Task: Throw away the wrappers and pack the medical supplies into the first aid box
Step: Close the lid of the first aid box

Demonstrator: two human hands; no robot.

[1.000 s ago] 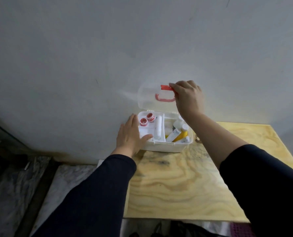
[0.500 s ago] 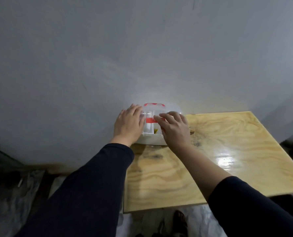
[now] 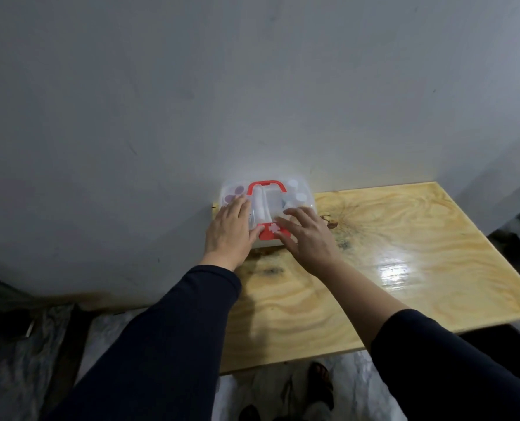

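Observation:
The first aid box [image 3: 292,192] sits at the table's far left corner against the wall, its clear lid down. Through the lid I see red tape rolls, a white tube and bottle caps. A red handle [image 3: 266,185] lies flat on the lid, and a red latch with a white cross [image 3: 270,231] is on the front edge. My left hand [image 3: 229,230] lies flat on the lid's left side, thumb at the latch. My right hand [image 3: 305,233] rests on the lid's right front, fingers touching the latch. Neither hand holds anything.
The plywood table [image 3: 374,262] stretches right and toward me, with a glare patch at right. The grey wall [image 3: 252,86] stands directly behind the box. Floor and a sandalled foot [image 3: 321,378] show below the table's near edge.
The lid, held upright by my right hand a second ago, has come down onto the box. Both hands now press flat on the shut lid near the latch.

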